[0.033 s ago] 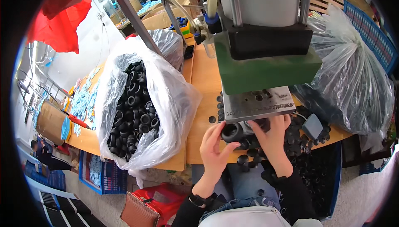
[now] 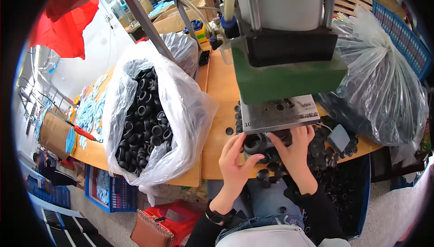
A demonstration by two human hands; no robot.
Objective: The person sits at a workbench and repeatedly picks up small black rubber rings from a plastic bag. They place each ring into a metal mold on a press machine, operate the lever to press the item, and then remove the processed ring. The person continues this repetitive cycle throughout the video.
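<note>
My left hand (image 2: 236,159) holds a black rubber ring (image 2: 254,144) between thumb and fingers, its round opening turned toward me. It is just below the front edge of a steel die plate (image 2: 281,116) under the press. Close by on the right, my right hand (image 2: 294,152) has its thumb and fingers curled around something dark at the plate's front edge; the plate and fingers partly hide it. A green press block (image 2: 291,78) is above the plate. Several black rubber pieces (image 2: 269,173) lie at the table edge below my hands.
An open plastic bag (image 2: 192,120) full of black rubber rings (image 2: 143,111) stands on the left. More black pieces and a grey-blue box (image 2: 338,137) lie right of the die. A tied clear bag (image 2: 379,75) is behind them. A blue crate (image 2: 367,192) stands below.
My left hand and its ring have shifted slightly right, nearer the right thumb. Less of the dark part at my right fingers shows. The press looks unchanged.
</note>
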